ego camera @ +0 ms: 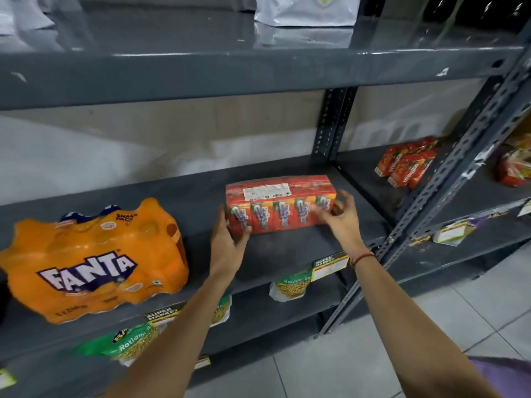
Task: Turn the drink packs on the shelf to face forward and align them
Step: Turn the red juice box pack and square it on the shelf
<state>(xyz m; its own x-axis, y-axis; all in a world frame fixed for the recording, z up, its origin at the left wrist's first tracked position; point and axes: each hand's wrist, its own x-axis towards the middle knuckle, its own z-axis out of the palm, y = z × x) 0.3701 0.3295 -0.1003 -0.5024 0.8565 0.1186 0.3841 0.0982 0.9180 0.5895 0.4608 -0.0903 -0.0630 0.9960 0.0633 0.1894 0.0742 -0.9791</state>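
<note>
On the middle shelf (287,242) of a grey metal rack sits a shrink-wrapped red juice-carton pack (280,203), roughly mid-shelf, set back from the front edge, long side facing out with straws showing on the carton fronts and a white label on top. Left hand (228,239) is at the pack's left end, thumb on the front face, fingers wrapped round the corner — looks like contact, gripping that end. Right hand (340,216) is at the right end, fingers (321,209) spread and curled open over the front-right corner; blurred, can't tell if it's touching. Red thread band on the right wrist (362,258). Orange Fanta pack (92,262) is well apart to the left on the same shelf, near the front edge, logo facing out, slightly skewed. More red juice cartons (405,165) lie in the next bay to the right, loose and tilted. Green snack bags (291,285) are on the shelf below. White bag (307,10) up on the top shelf.
</note>
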